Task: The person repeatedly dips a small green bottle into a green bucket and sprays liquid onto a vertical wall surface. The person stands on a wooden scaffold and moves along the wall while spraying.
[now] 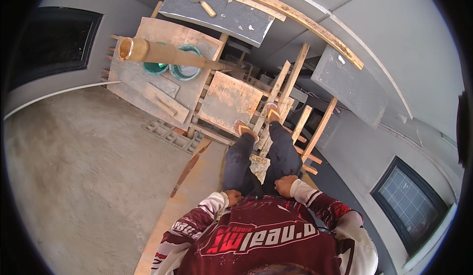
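My left hand (pixel 233 197) is at the left side of my waist, its fingers curled closed on the dark trousers (pixel 238 164) beside the hem of my maroon shirt. At the right side of the waist, my right hand (pixel 284 186) also grips the trousers with bent fingers. A dark strap (pixel 256 184) hangs between the two hands. Both hands are partly hidden by the sleeve cuffs and the cloth. No tool shows in either hand. My feet, in sandals (pixel 246 130), stand on wooden boards.
A trowel (pixel 202 3) lies on a grey slab (pixel 221 21) ahead. Left of my feet, a thick round post (pixel 162 54) rises before two green buckets. A wooden float (pixel 165 106) rests on the large board (pixel 130 75). Upright timbers (pixel 295 70) stand right of my feet.
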Action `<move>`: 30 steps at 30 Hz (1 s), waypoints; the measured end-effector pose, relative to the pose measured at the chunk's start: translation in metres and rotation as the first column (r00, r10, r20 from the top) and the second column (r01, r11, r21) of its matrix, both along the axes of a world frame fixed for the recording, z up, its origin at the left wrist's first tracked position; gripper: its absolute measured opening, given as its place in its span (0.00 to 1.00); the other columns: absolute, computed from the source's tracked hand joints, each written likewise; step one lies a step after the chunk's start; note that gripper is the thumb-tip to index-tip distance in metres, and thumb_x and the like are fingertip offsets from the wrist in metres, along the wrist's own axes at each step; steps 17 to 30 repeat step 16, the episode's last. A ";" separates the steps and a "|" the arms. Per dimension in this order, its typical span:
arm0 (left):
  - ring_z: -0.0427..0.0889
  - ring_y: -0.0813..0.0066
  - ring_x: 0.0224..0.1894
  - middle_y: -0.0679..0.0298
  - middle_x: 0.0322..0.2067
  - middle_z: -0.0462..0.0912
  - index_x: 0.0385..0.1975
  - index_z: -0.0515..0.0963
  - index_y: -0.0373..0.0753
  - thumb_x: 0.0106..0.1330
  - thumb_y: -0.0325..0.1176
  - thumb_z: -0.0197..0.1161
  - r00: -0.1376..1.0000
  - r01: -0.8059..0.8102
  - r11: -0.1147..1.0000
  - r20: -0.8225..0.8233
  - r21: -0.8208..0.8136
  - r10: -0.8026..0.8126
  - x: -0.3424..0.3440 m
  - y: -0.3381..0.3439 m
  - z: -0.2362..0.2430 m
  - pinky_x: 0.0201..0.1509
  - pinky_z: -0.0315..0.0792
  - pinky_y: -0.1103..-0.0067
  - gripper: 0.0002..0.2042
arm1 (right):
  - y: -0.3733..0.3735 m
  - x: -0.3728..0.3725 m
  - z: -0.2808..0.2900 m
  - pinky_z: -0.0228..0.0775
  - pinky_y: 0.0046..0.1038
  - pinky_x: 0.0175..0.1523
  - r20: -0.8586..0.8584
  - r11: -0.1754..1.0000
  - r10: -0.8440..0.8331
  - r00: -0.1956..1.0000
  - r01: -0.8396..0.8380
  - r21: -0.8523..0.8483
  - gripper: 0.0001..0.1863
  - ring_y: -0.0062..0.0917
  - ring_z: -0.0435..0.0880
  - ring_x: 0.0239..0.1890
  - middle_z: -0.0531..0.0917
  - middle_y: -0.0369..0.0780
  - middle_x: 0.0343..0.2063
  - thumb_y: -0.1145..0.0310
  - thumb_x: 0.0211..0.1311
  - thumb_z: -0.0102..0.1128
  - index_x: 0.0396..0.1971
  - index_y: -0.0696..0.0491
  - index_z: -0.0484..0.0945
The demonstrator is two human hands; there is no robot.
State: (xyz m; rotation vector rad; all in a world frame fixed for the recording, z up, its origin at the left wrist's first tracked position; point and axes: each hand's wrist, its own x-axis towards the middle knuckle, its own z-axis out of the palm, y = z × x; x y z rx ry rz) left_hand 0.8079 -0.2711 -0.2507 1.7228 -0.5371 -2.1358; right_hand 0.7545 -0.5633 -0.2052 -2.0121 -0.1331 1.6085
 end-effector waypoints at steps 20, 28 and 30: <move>0.76 0.73 0.47 0.59 0.46 0.73 0.45 0.67 0.35 0.65 0.28 0.55 0.215 -0.852 0.143 -0.087 -0.503 0.973 0.225 -0.195 0.025 0.49 0.72 0.80 0.11 | -0.095 0.133 -0.200 0.72 0.41 0.44 0.388 0.980 -0.138 0.911 0.184 -0.083 0.15 0.44 0.81 0.37 0.79 0.50 0.36 0.64 0.58 0.52 0.41 0.56 0.71; 0.76 0.73 0.47 0.59 0.46 0.73 0.45 0.67 0.35 0.65 0.28 0.55 0.215 -0.852 0.143 -0.087 -0.503 0.973 0.225 -0.195 0.025 0.49 0.72 0.80 0.11 | -0.095 0.133 -0.200 0.72 0.41 0.44 0.388 0.980 -0.138 0.911 0.184 -0.083 0.15 0.44 0.81 0.37 0.79 0.50 0.36 0.64 0.58 0.52 0.41 0.56 0.71; 0.76 0.73 0.47 0.59 0.46 0.73 0.45 0.67 0.35 0.65 0.28 0.55 0.215 -0.852 0.143 -0.087 -0.503 0.973 0.225 -0.195 0.025 0.49 0.72 0.80 0.11 | -0.095 0.133 -0.200 0.72 0.41 0.44 0.388 0.980 -0.138 0.911 0.184 -0.083 0.15 0.44 0.81 0.37 0.79 0.50 0.36 0.64 0.58 0.52 0.41 0.56 0.71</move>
